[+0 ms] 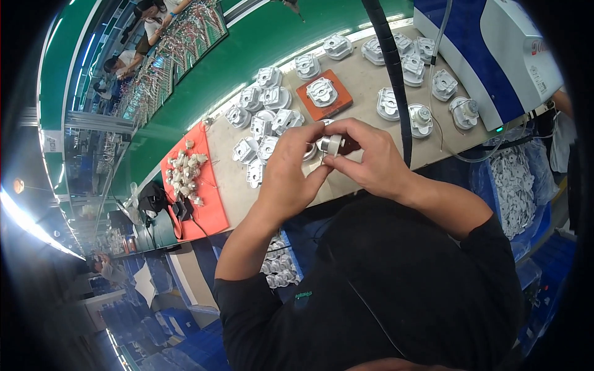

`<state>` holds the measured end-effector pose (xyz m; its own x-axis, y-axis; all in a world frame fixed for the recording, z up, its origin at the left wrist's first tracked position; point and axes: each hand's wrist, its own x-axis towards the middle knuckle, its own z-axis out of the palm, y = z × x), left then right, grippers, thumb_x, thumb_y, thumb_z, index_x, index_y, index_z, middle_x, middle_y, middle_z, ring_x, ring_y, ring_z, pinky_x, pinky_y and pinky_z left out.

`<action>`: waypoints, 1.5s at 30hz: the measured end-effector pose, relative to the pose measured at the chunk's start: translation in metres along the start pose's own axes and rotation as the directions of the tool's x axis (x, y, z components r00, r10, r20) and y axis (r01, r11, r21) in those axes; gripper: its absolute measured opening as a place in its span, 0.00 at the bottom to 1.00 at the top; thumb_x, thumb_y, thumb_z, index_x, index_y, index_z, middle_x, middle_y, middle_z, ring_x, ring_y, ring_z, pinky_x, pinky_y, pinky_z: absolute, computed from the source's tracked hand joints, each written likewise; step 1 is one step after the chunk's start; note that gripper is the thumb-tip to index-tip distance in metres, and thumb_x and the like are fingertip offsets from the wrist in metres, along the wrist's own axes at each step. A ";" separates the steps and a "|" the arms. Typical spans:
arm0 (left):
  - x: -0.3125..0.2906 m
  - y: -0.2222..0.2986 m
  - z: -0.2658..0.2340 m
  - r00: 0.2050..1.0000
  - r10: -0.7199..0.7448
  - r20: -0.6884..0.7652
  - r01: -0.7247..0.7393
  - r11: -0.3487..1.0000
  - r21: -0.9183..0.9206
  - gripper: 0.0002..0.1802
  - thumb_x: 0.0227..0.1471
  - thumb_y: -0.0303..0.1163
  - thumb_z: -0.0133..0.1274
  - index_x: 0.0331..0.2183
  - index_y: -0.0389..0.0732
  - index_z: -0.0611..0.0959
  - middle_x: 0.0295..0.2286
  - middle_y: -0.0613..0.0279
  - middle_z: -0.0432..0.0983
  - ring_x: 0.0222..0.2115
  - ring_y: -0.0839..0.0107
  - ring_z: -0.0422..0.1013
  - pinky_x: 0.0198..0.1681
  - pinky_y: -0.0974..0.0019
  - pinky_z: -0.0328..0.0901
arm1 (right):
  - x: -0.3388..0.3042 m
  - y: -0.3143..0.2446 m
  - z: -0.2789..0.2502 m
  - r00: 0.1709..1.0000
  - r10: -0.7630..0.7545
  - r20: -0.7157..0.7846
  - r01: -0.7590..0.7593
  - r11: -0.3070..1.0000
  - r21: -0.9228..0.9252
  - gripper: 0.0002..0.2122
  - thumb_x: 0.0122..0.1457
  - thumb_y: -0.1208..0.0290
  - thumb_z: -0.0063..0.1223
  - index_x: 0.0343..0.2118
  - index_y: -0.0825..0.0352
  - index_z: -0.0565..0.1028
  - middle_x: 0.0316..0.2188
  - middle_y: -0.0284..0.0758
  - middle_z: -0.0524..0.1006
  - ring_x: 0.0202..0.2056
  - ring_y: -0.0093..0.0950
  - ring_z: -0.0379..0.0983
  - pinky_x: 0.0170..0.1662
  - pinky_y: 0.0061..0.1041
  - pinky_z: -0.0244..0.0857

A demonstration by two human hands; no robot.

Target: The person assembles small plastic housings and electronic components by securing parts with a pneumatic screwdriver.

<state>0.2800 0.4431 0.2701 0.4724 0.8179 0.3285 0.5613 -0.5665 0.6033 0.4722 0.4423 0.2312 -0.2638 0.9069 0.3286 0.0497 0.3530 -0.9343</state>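
Silvery cylinder point(332, 144) shows only partly between left hand point(292, 162) and right hand point(375, 156).

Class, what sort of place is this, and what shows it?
Probably a factory assembly workshop: many matching white parts stand on the bench, more white pieces lie piled nearby, and other people appear busy in the background.

Factory workshop; workbench point(224, 162); massed white fittings point(274, 98); parts-filled crate point(532, 239); co-workers point(154, 28)

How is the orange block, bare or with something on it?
The orange block isn't bare: a white part sits on top, orange showing around it.
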 end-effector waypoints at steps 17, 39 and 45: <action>0.042 -0.043 -0.016 0.875 -0.324 0.361 0.484 0.531 -0.696 0.16 0.57 0.27 0.62 0.45 0.33 0.78 0.32 0.62 0.76 0.30 0.77 0.75 0.29 0.74 0.71 | 0.023 0.006 -0.004 0.948 -0.290 -0.133 0.268 0.950 -0.163 0.24 0.46 0.83 0.69 0.50 0.65 0.79 0.50 0.40 0.72 0.47 0.36 0.76 0.47 0.28 0.74; 0.143 -0.095 0.035 0.974 -0.100 0.202 0.028 0.943 0.332 0.16 0.48 0.23 0.63 0.43 0.35 0.84 0.39 0.49 0.77 0.38 0.53 0.77 0.42 0.57 0.71 | 0.043 0.019 -0.130 0.913 -0.345 -0.218 0.184 0.824 -0.536 0.14 0.53 0.79 0.64 0.43 0.67 0.77 0.38 0.39 0.78 0.34 0.33 0.77 0.37 0.29 0.71; 0.148 -0.098 0.019 0.952 -0.127 0.279 0.054 0.965 0.256 0.16 0.49 0.22 0.61 0.42 0.36 0.84 0.39 0.50 0.77 0.38 0.51 0.76 0.43 0.56 0.71 | 0.105 0.038 -0.113 0.976 -0.217 0.004 0.162 0.719 -0.676 0.13 0.56 0.69 0.62 0.42 0.69 0.76 0.32 0.42 0.78 0.32 0.37 0.78 0.38 0.32 0.73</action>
<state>0.3079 0.6178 0.2456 0.5679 0.8225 0.0329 0.7411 -0.5283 0.4144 0.5550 0.5769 0.2456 -0.2718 0.8077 0.5232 0.6443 0.5566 -0.5244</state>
